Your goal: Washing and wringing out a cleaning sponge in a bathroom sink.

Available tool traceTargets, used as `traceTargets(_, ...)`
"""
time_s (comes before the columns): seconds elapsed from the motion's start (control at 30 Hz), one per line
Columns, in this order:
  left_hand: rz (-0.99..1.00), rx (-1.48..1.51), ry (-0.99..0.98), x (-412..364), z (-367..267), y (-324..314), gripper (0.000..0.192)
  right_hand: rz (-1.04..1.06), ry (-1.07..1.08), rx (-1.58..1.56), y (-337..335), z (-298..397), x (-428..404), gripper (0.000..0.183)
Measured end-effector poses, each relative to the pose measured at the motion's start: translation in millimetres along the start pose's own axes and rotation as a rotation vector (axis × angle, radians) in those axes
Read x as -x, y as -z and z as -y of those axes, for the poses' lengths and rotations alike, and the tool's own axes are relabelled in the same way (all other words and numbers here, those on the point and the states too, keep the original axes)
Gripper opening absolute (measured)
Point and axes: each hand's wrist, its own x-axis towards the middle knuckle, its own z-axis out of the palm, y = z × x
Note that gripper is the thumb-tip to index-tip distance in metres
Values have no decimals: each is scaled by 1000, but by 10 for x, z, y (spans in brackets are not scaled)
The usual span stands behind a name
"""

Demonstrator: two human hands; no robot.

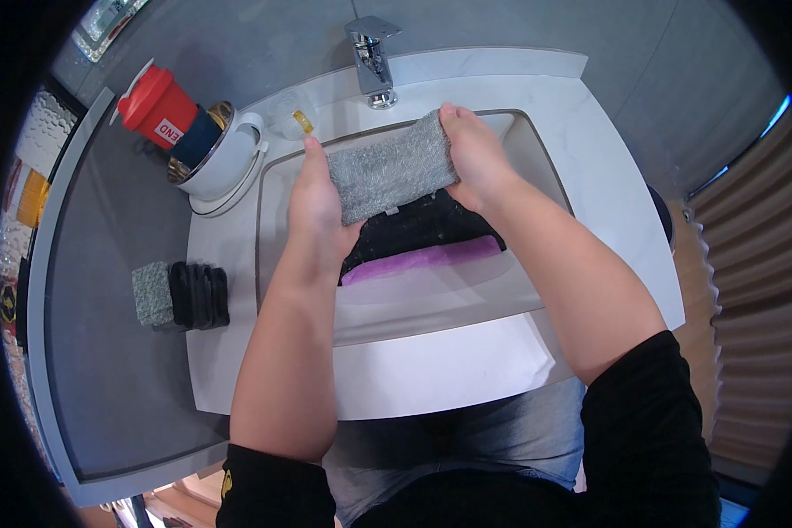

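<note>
A grey, glittery textured cloth or scouring pad (393, 168) is stretched between my two hands over the sink basin (435, 320). My left hand (317, 198) grips its left end, and my right hand (472, 158) grips its right end. Below it in the basin lies a black cloth (416, 228) with a purple strip (429, 259) along its near side. Whether these two are one piece, I cannot tell. The chrome faucet (374, 66) stands behind the basin.
On the counter's left edge stand several folded black cloths (198, 295) beside a grey-green textured pad (152, 294). Behind them, a white pot-like vessel (221, 162) holds a red lidded cup (158, 105). A clear container (287, 113) is near the faucet. A brown pleated curtain (752, 284) hangs at right.
</note>
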Motion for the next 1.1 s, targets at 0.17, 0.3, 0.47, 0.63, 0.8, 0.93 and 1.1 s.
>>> traceTargets(0.17, -95, -271, 112, -299, 57, 371, 31, -22, 130, 494, 220, -142, -212, 30)
traceTargets(0.3, -6, -347, 181, -237, 58, 325, 17, 14, 124, 457, 169, -176, -148, 29)
traceTargets(0.47, 129, -340, 185, -222, 157, 284, 20, 133, 60, 611, 52, -218, -35, 25)
traceTargets(0.63, 264, -309, 159, -135, 195, 187, 27, 287, -112, 585, -57, -156, 147, 28)
traceTargets(0.8, 239, -432, 106, -6, 105, 84, 30, 420, -192, 300, 18, -112, 111, 35)
traceTargets(0.93, 229, -411, 108, -51, 111, 146, 29, 339, 38, 325, -12, -148, 105, 38)
traceTargets(1.1, 362, -113, 33, -110, 79, 167, 27, 53, -169, 389, -78, -63, 187, 51)
